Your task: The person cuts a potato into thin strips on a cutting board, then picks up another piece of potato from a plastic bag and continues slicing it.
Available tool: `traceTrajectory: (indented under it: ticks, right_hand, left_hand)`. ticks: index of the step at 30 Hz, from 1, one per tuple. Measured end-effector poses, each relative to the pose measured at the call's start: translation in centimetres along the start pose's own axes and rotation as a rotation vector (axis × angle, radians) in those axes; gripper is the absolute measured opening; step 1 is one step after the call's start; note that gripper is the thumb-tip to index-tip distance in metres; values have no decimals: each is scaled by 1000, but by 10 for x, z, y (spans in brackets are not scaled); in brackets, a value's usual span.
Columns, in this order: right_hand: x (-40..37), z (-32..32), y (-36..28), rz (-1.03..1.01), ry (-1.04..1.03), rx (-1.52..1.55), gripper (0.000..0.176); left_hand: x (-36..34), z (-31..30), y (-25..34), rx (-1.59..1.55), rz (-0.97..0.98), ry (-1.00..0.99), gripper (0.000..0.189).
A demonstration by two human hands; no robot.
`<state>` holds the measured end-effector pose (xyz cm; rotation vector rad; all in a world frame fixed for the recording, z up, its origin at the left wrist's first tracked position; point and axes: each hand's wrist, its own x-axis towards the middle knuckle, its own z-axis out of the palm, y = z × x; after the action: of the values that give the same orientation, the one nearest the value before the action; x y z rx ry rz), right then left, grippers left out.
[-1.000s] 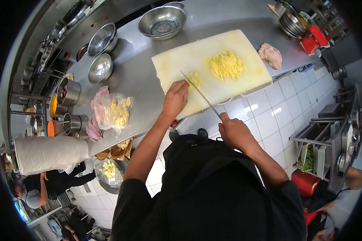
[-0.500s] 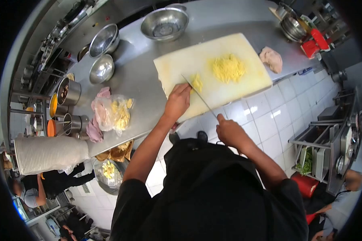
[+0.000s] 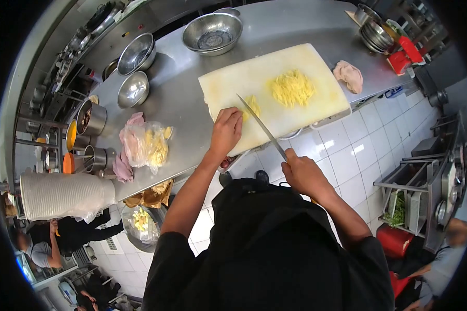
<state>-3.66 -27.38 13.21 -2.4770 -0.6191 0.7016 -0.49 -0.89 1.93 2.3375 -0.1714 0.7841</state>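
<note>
My right hand (image 3: pixel 307 175) is closed around the handle of a kitchen knife (image 3: pixel 265 128). Its long blade slants up and left across the cutting board (image 3: pixel 233 78), the tip beyond my left fingertips. My left hand (image 3: pixel 226 129) rests on the board's left part with fingers curled together against a small heap of yellow ginger-like slices (image 3: pixel 252 105). What lies under those fingertips is hidden. The blade crosses just right of this heap. Farther right on the white board sits a larger pile of thin yellow strips (image 3: pixel 293 88).
A pinkish cloth (image 3: pixel 348 76) lies right of the board. Metal bowls (image 3: pixel 213 33) stand behind it. To the left are a plastic bag (image 3: pixel 154 147) of yellow pieces, pots (image 3: pixel 92 118) and stacked white containers (image 3: pixel 67 196). Other people (image 3: pixel 46 246) are at the lower edges.
The knife has shifted slightly right, away from my left fingers, and its blade has rolled to show more of its flat side. My left hand has drawn slightly left.
</note>
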Motion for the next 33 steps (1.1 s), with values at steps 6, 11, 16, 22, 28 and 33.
traceTrajectory:
  ticks: [6, 11, 16, 22, 28, 33]
  right_hand:
    - [-5, 6, 1, -4, -23, 6, 25]
    - [-3, 9, 2, 14, -56, -21, 24]
    - [-7, 6, -3, 24, -52, -8, 24]
    - [-8, 4, -1, 18, -67, -10, 24]
    - [-5, 4, 1, 30, -90, -34, 23]
    - [19, 20, 0, 83, -135, 0, 23]
  left_hand:
    - [-1, 3, -3, 10, -22, -20, 13]
    - [-1, 4, -1, 13, -32, -8, 12]
    - [-3, 3, 0, 13, -45, -8, 13]
    - [-5, 5, -1, 62, -69, -13, 14]
    - [-2, 4, -1, 8, -20, -12, 13]
    - [-4, 7, -4, 10, -20, -14, 13]
